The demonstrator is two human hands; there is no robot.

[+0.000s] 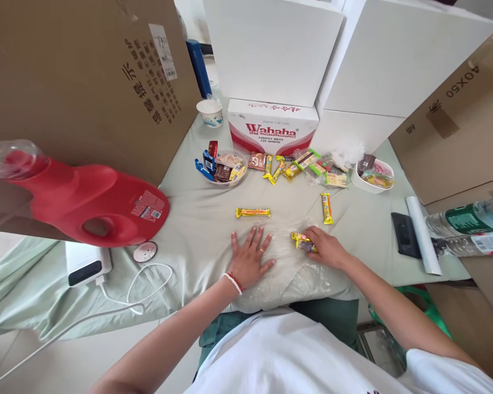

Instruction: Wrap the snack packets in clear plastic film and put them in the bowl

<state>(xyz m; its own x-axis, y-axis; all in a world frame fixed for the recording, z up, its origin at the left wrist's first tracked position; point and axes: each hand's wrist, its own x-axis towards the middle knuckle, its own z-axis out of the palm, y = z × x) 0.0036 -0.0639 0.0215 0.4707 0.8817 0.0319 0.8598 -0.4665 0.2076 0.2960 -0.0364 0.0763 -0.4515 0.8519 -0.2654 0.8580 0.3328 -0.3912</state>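
My left hand lies flat on the clear plastic sheet over the green cloth, fingers spread, holding nothing. My right hand has its fingers closed on a yellow-wrapped snack bar low over the sheet; part of the wrapper is hidden by the fingers. One yellow snack bar lies crosswise just beyond my left fingertips. Another yellow-orange snack bar points away from me, beyond my right hand. Farther back, several wrapped snacks lie in a loose row.
A round clear bowl and a white tub hold wrapped snacks. Behind stand a Wahaha carton and white boxes. A red detergent jug and a power bank with cable sit left; a phone and bottles lie right.
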